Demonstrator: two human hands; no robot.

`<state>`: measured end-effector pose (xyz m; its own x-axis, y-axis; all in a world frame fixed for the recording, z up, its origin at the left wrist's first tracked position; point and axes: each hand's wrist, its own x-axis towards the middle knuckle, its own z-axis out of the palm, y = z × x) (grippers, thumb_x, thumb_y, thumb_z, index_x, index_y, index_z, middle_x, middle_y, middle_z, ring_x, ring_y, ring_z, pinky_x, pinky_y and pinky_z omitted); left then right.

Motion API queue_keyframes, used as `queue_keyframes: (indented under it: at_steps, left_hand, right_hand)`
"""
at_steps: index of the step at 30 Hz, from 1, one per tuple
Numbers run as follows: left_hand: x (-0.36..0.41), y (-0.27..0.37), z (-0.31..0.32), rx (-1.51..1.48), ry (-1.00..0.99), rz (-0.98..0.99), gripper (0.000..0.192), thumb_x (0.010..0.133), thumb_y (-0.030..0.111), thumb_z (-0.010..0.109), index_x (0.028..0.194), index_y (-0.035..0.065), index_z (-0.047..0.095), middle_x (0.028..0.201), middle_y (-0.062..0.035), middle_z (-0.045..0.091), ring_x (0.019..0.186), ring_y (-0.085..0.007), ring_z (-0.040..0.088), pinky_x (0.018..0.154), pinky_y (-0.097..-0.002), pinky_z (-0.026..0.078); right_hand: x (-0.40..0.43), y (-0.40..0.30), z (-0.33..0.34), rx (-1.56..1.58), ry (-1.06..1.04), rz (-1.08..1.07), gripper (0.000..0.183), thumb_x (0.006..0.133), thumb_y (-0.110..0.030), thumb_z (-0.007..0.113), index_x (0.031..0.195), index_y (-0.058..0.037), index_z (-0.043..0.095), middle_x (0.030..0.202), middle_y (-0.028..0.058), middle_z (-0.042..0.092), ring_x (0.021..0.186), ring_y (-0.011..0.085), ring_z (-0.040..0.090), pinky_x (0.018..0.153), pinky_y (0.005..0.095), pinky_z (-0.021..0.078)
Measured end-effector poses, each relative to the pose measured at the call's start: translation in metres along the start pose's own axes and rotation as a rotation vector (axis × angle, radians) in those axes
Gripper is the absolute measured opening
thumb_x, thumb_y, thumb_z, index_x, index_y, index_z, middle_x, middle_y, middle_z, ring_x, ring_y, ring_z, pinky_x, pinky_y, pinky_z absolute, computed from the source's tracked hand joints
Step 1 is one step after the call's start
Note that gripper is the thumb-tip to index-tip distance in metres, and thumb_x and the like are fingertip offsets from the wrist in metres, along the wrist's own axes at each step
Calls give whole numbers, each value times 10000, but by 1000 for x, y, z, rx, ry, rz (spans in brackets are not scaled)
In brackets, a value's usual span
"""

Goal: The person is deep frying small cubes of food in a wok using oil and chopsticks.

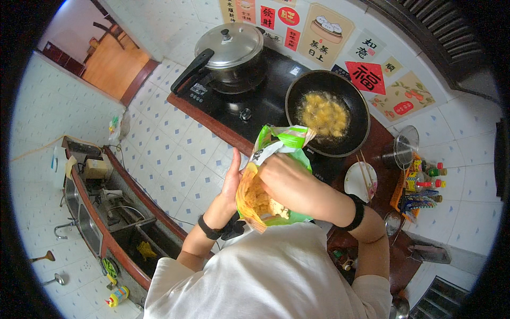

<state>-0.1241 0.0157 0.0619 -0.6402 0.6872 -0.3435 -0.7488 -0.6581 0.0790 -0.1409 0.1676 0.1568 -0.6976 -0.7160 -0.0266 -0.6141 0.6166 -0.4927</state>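
My left hand [230, 181] holds an open green and orange plastic food bag [249, 191] from its left side, in front of my chest. My right hand [285, 175] reaches into the bag's mouth, its fingers hidden inside. Breaded, crumb-coated pieces [277, 209] show in the bag. Beyond it, a black wok [293, 89] on the cooktop holds golden pieces [324, 113] in bubbling oil. To the right of the wok, a pair of wooden chopsticks [364, 175] rests across a white plate [352, 179].
A lidded pressure cooker [229, 50] with a long black handle stands on the black cooktop [275, 75]. At right are a wire strainer [405, 147] and an orange basket [398, 197] of condiment bottles. A sink counter [93, 219] runs along the left.
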Motion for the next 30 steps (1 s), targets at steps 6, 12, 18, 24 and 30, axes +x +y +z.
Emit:
queue_keyframes:
  at_steps: [6, 12, 18, 24, 30]
  left_hand:
    - [-3, 2, 1, -42, -11, 20, 843, 795, 701, 330, 1286, 19, 394, 1285, -174, 444, 1167, -295, 451, 997, -422, 350]
    - [-1, 0, 5, 56, 38, 76, 819, 798, 690, 352, 1290, 37, 390, 1276, -170, 448, 1150, -307, 465, 975, -445, 370]
    - [-10, 4, -3, -66, -27, 89, 843, 784, 693, 381, 1302, 27, 370, 1285, -189, 434, 1146, -346, 456, 984, -469, 345]
    - [-10, 9, -6, -61, 7, 100, 840, 783, 690, 388, 1278, 12, 390, 1254, -193, 459, 1117, -344, 478, 957, -461, 379]
    - [-12, 9, -1, -127, -54, 87, 836, 781, 684, 403, 1279, 12, 390, 1259, -198, 452, 1114, -343, 480, 956, -461, 382]
  right_hand:
    - [-5, -7, 9, -96, 195, -21, 108, 666, -94, 584, 701, 6, 603, 709, 154, 597, 695, 261, 611, 659, 356, 493]
    - [-27, -22, -29, -80, 270, -45, 135, 721, -56, 581, 846, -8, 563, 902, 116, 568, 814, 246, 572, 737, 330, 468]
    - [-60, 46, -73, 375, 665, 208, 162, 751, -55, 653, 903, -23, 610, 920, 79, 551, 786, 161, 592, 683, 256, 493]
    - [-92, 190, 3, 294, 506, 716, 224, 732, -46, 660, 947, 6, 632, 850, 85, 601, 761, 159, 610, 691, 262, 491]
    - [-79, 215, 56, -191, 319, 866, 190, 700, -166, 702, 841, -40, 684, 782, 127, 643, 780, 264, 602, 684, 381, 469]
